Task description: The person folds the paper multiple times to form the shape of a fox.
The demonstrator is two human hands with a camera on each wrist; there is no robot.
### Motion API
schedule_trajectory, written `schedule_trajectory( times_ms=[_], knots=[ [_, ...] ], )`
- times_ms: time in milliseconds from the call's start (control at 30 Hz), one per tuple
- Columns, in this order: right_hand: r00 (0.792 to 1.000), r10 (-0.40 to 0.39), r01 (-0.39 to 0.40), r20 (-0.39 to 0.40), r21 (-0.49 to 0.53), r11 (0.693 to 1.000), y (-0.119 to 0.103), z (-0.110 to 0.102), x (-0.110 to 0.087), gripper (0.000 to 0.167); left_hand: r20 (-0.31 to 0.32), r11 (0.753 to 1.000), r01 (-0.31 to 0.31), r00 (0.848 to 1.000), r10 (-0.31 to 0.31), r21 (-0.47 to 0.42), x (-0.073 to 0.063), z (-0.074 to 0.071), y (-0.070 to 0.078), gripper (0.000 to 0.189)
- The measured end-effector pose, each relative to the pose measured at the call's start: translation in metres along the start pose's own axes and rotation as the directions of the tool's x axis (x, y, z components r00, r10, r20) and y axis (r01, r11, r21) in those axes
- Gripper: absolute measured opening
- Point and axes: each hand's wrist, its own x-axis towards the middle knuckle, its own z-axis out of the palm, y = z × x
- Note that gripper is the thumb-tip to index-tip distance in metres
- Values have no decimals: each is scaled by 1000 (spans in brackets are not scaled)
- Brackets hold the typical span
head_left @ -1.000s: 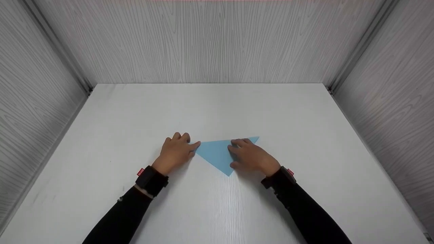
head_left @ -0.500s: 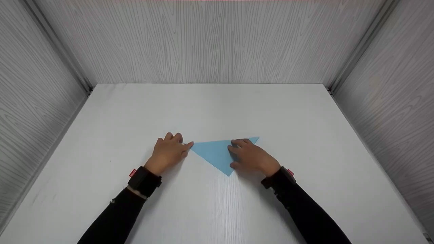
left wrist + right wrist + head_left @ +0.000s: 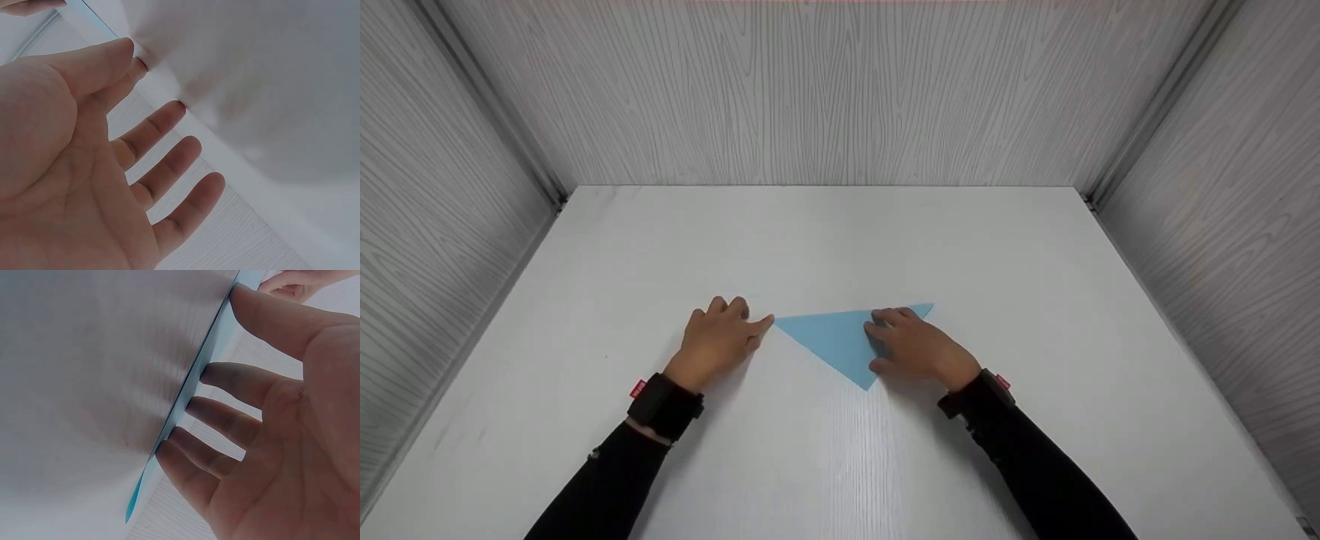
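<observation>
A light blue sheet of paper (image 3: 826,337), folded into a triangle, lies on the white table with its long edge away from me and one corner towards me. At its left corner is my left hand (image 3: 717,339), an outstretched fingertip right at the point. In the left wrist view the other fingers are spread and the palm holds nothing. My right hand (image 3: 919,346) presses its spread fingertips on the right half of the paper, covering part of it. The right wrist view shows the paper's edge (image 3: 133,502) lifting slightly at the far right corner.
The white table (image 3: 840,247) ends at a grey wood-grain back panel (image 3: 825,90). Similar panels (image 3: 442,150) stand along both sides. Black bands (image 3: 664,405) with red tags sit on both wrists over black sleeves.
My left hand has slid left along the paper's far edge to its left corner, uncovering that corner. The right hand and the paper have stayed in place.
</observation>
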Motion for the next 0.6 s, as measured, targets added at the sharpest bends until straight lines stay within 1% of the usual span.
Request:
schedule_trajectory(
  times_ms=[133, 233, 300, 367, 433, 500, 600],
  knots=[
    [1000, 7, -7, 4, 8, 1000, 0, 1, 0, 59, -21, 1000, -4, 1000, 4, 18, -3, 2, -3, 45],
    [1000, 9, -9, 3, 7, 1000, 0, 1, 0, 60, -6, 1000, 2, 1000, -2, 8, -4, 1, -4, 45],
    [1000, 11, -11, 2, 8, 1000, -1, 2, 0, 60, 20, 1000, 24, 1000, -24, -14, -4, -3, -5, 44],
    [1000, 12, -12, 2, 12, 1000, -1, 1, -1, 60, 57, 996, 61, 997, -57, -63, -3, -7, -6, 41],
    [1000, 17, -17, 5, 17, 1000, -2, 1, -1, 61, 102, 984, 112, 990, -99, -135, -1, -12, -7, 36],
    [1000, 23, -23, 10, 14, 1000, -2, 1, -1, 61, 148, 970, 151, 981, -123, -193, 3, -18, -7, 36],
    [999, 29, -29, 15, 9, 1000, -1, 1, -1, 61, 179, 956, 187, 973, -149, -224, 11, -23, -6, 36]
  ],
)
